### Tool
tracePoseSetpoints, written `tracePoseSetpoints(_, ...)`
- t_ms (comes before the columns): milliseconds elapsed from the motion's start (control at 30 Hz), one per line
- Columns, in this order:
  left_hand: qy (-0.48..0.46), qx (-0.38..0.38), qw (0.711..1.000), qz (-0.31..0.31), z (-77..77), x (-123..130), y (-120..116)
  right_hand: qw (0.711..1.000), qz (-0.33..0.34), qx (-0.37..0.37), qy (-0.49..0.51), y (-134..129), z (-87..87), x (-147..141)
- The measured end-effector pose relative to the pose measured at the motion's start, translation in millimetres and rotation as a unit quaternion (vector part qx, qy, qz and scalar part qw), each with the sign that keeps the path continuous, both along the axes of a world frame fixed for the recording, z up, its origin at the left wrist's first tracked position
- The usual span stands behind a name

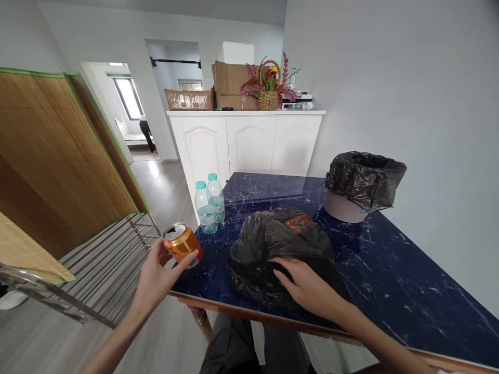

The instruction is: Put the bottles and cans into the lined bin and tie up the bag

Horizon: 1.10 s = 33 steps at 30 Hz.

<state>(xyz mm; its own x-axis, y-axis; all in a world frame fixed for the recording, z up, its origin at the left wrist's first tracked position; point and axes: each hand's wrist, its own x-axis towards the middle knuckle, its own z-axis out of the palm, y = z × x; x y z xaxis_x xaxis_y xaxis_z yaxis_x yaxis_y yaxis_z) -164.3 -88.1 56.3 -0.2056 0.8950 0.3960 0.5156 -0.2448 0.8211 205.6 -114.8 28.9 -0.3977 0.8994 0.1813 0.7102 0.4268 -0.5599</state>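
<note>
My left hand (156, 272) is closed round an orange drink can (183, 244) at the table's left edge, thumb and fingers on its sides. The can tilts a little, its silver top facing up. A crumpled black plastic bag (265, 239) lies in front of me, with something reddish-orange (299, 222) showing at its far side. On the near part of this bag rests my right hand (298, 280), its thumb and index finger apart; the other fingers are partly hidden. Two clear water bottles (206, 213) with teal caps, partly filled, stand upright just beyond the can.
At the right of the dark blue marbled table (397, 270) stands a bin (343, 208) lined with a black bag. Behind is a white cabinet (253, 143) bearing cardboard boxes (234, 85) and a flower basket (268, 99). A metal rack (105, 265) with bamboo mats stands left. A person (146, 132) is in the far room.
</note>
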Motion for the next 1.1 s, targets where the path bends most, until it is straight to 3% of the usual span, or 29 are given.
tracePoseSetpoints(167,0.06,-0.006,0.996,0.059,-24.3,-4.5,54.9,0.993,-0.023,0.096,-0.057,25.3,-29.4,-5.6)
tracePoseSetpoints(400,0.074,-0.021,0.994,0.071,-38.5,-0.5,79.5,0.967,-0.08,0.199,-0.136,47.3,-49.5,-0.3)
tracePoseSetpoints(533,0.079,-0.005,0.995,0.067,-41.0,-4.3,80.2,0.961,-0.114,0.206,-0.147,56.8,-55.1,12.0)
tracePoseSetpoints(667,0.144,0.147,0.972,0.114,-36.3,2.9,60.7,0.958,-0.123,0.218,-0.141,68.0,-42.9,31.8)
tracePoseSetpoints(767,0.178,0.251,0.943,0.124,-31.8,21.1,39.5,0.963,-0.084,0.215,-0.139,82.5,-25.3,45.4)
tracePoseSetpoints(833,0.193,0.289,0.934,0.086,-31.3,36.9,28.4,0.969,-0.046,0.195,-0.144,95.2,-15.1,51.3)
tracePoseSetpoints(967,0.232,0.306,0.922,-0.049,-28.1,70.0,18.0,0.973,-0.006,0.172,-0.155,117.4,-4.8,56.1)
tracePoseSetpoints(1100,0.314,0.264,0.879,-0.243,-8.1,103.4,16.2,0.973,0.01,0.164,-0.159,121.7,-3.0,59.2)
